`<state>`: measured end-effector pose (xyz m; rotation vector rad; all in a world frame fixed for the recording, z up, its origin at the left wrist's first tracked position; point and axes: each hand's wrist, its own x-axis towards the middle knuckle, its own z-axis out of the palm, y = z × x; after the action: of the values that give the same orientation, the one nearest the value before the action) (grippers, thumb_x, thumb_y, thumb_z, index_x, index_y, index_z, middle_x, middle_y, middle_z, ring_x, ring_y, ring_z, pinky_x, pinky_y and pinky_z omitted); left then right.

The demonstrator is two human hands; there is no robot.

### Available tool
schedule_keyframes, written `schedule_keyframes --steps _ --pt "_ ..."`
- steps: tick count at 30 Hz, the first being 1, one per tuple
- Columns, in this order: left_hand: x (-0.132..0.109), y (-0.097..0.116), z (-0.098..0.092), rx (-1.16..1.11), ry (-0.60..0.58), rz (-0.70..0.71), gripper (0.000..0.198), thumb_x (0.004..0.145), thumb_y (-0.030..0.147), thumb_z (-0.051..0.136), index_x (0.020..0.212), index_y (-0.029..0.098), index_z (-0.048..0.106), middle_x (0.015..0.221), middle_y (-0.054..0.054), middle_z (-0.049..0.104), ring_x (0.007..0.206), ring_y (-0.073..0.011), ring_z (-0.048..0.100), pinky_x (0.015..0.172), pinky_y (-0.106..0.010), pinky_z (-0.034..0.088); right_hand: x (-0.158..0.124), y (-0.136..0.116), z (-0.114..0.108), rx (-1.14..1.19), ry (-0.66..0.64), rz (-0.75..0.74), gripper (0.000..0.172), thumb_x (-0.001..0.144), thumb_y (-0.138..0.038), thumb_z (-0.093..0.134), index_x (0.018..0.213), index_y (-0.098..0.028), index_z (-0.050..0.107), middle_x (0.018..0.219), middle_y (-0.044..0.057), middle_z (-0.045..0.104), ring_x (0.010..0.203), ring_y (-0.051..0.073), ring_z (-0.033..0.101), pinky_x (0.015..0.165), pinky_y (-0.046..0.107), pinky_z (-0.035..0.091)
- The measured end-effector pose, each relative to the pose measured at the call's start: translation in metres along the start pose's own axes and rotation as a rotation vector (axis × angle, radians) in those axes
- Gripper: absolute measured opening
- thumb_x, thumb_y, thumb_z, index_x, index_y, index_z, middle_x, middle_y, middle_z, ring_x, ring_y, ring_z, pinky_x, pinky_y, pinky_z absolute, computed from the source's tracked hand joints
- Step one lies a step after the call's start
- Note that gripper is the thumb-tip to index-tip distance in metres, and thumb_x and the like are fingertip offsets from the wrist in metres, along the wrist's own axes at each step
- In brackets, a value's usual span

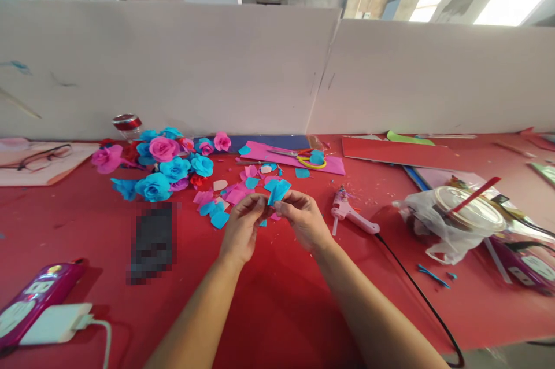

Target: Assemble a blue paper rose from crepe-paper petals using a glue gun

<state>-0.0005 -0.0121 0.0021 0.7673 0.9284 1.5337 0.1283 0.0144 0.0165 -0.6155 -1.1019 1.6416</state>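
My left hand (243,224) and my right hand (303,220) meet over the red table (269,299), both pinched on a small blue paper piece (278,189) that sticks up between the fingertips. Loose blue and pink paper petals (225,198) lie scattered just beyond my hands. A cluster of finished blue and pink paper roses (162,166) sits to the far left of them.
A pink glue gun (351,216) with a black cord lies right of my hands. Scissors (303,158) rest on pink paper at the back. A plastic cup in a bag (459,218) stands right. A power strip with a charger (39,305) lies front left. Glasses (43,156) lie far left.
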Motion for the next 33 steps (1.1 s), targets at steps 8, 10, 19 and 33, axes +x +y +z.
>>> schedule_keyframes --steps 8,10,19,33 --pt "0.000 0.005 -0.005 -0.095 -0.065 -0.120 0.011 0.066 0.021 0.076 0.071 0.018 0.067 0.071 0.002 0.065 0.065 -0.0094 0.061 0.066 -0.023 0.048 -0.001 0.001 0.001 -0.055 -0.063 -0.013 0.010 0.069 -0.027 0.075 0.075 -0.020 0.071 0.067 -0.001 0.063 0.060 0.011 0.054 0.063 0.025 0.046" --pt "-0.001 0.007 -0.005 -0.101 -0.075 -0.138 0.011 0.066 0.022 0.076 0.072 0.019 0.067 0.071 0.002 0.066 0.066 -0.0096 0.061 0.066 -0.024 0.049 -0.001 0.000 0.000 -0.078 -0.074 -0.019 0.011 0.070 -0.029 0.074 0.075 -0.020 0.071 0.066 -0.001 0.063 0.060 0.011 0.054 0.064 0.026 0.046" --pt "-0.001 0.009 -0.012 -0.127 -0.201 -0.252 0.008 0.069 0.025 0.074 0.073 0.018 0.072 0.080 -0.005 0.069 0.075 -0.0157 0.063 0.075 -0.034 0.052 0.000 -0.006 -0.005 -0.057 -0.104 0.014 0.021 0.065 -0.032 0.079 0.076 -0.020 0.066 0.068 -0.003 0.060 0.059 0.010 0.056 0.059 0.025 0.046" --pt "0.001 -0.004 0.000 0.110 -0.023 0.061 0.017 0.072 0.032 0.071 0.080 0.018 0.068 0.073 0.000 0.062 0.068 -0.0097 0.053 0.064 -0.022 0.043 -0.002 -0.001 0.003 -0.164 0.046 -0.034 0.035 0.059 -0.027 0.082 0.087 -0.021 0.063 0.079 -0.001 0.061 0.072 0.013 0.056 0.068 0.026 0.048"
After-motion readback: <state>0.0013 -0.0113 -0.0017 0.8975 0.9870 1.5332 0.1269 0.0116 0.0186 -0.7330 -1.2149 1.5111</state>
